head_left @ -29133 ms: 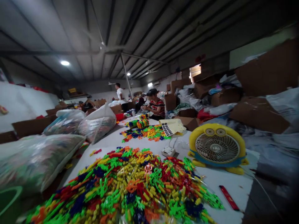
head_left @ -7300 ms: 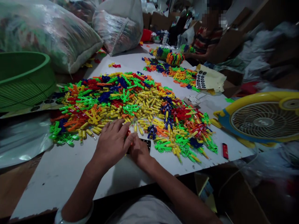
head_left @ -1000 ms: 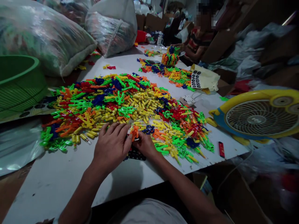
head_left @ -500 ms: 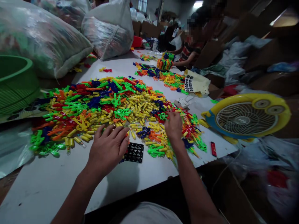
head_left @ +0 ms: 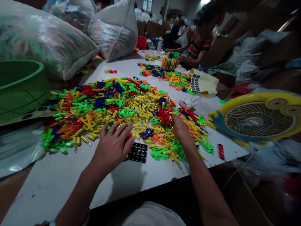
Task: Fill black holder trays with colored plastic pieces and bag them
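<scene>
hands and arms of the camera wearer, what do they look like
The left hand and right hand are ungloved, with no rings visible. The right forearm shows no sleeve; a pale edge, perhaps a cuff, borders the left forearm low in the picture.

Black tray (head_left: pixel 139 153) partly hidden by left hand (head_left: pixel 114 146), basket (head_left: pixel 22 91) cut off, right fingers (head_left: pixel 176 121) indistinct, perhaps touching red pieces (head_left: pixel 165 115)

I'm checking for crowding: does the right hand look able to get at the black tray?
Probably yes: the black tray lies uncovered toward the right hand; the left hand hides just its left end.
</scene>
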{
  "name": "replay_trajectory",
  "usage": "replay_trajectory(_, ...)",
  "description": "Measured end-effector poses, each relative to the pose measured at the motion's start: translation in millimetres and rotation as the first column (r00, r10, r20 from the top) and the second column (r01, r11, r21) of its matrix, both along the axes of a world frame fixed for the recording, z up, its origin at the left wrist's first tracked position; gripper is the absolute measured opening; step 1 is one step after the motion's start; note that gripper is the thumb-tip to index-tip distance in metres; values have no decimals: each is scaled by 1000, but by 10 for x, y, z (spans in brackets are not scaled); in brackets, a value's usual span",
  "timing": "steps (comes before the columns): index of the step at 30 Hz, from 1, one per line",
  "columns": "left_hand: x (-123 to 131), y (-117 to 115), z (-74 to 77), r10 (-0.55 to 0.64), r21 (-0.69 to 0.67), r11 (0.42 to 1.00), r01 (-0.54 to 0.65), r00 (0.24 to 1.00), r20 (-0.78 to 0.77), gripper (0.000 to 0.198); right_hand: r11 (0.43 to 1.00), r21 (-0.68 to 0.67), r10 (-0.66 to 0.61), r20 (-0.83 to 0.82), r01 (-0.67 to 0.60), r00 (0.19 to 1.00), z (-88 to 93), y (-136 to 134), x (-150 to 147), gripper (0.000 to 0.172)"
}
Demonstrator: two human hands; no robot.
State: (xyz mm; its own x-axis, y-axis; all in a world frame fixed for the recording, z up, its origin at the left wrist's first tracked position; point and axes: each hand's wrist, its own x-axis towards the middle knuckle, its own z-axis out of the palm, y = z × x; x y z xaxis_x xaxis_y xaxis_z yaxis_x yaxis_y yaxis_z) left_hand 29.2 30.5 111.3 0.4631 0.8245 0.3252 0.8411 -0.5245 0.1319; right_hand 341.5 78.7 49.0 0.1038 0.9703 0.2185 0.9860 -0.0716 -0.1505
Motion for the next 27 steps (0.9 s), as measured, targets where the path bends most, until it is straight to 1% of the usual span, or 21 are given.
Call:
replay_trajectory(1,1,-3,8,-4,-9,1000,4,1000,-5,43,1000,-15,-8,49,9,999,57,-3,12,50)
replay_trajectory(3,6,-3,19,-7,-21,1000,7,1000,-13,44,998,-39,-35,119,40,992,169,-8,14,37)
replay_trajectory(5,11,2,20,2,-30,1000,-2,1000,-15,40,998,-26,-49,103,52,993,255,-28,-31,23)
replay_trajectory(6,14,6,19,8,-34,999,-9,1000,-15,39,998,-2,-57,42,57,998,281,-49,-73,19)
replay_trajectory(7,16,9,18,12,-37,999,-13,1000,-15,39,998,21,-60,-59,62,996,292,-75,-126,16)
replay_trajectory(8,17,12,17,14,-39,999,-15,1000,-15,38,998,24,-48,-195,54,980,289,-107,-187,15)
replay_trajectory(9,18,14,17,14,-40,999,-15,1000,-14,38,1000,-1,-20,-347,21,938,272,-139,-254,16)
replay_trajectory(10,19,15,17,12,-39,999,-13,1000,-13,38,998,-51,9,-491,-39,871,244,-169,-322,17)
replay_trajectory(11,19,14,19,9,-36,999,-10,1000,-11,38,987,-111,28,-598,-117,801,208,-195,-387,17)
replay_trajectory(12,18,13,20,7,-32,999,-7,1000,-8,37,968,-168,34,-653,-189,756,169,-215,-446,16)
replay_trajectory(13,18,11,20,6,-28,1000,-6,1000,-6,37,950,-213,34,-658,-230,752,129,-228,-494,13)
replay_trajectory(14,17,9,20,7,-25,1000,-7,1000,-3,37,943,-242,29,-623,-228,782,93,-236,-530,11)
replay_trajectory(16,15,7,17,7,-21,1000,-7,1000,2,37,955,-245,22,-499,-166,866,37,-243,-566,13)
replay_trajectory(18,13,6,11,7,-18,1000,-7,1000,13,37,963,-229,35,-408,-139,912,3,-243,-564,17)
replay_trajectory(20,12,5,6,7,-18,1000,-7,1000,23,37,956,-248,60,-358,-157,932,-16,-243,-546,18)
replay_trajectory(22,14,3,4,12,-20,1000,-11,1000,28,38,951,-261,72,-332,-165,941,-26,-247,-537,10)
replay_trajectory(23,17,1,6,15,-22,1000,-14,1000,27,38,956,-241,75,-343,-165,936,-29,-256,-543,4)
replay_trajectory(24,19,-2,8,19,-24,1000,-18,1000,25,38,964,-205,77,-386,-167,919,-30,-271,-562,1)
replay_trajectory(25,23,-4,11,22,-26,999,-21,1000,22,38,972,-162,76,-467,-170,881,-32,-296,-597,2)
replay_trajectory(26,26,-7,14,25,-28,999,-25,1000,19,39,976,-130,69,-577,-175,814,-35,-333,-651,4)
replay_trajectory(27,28,-9,17,27,-29,999,-26,999,17,39,975,-124,49,-694,-186,719,-41,-383,-726,6)
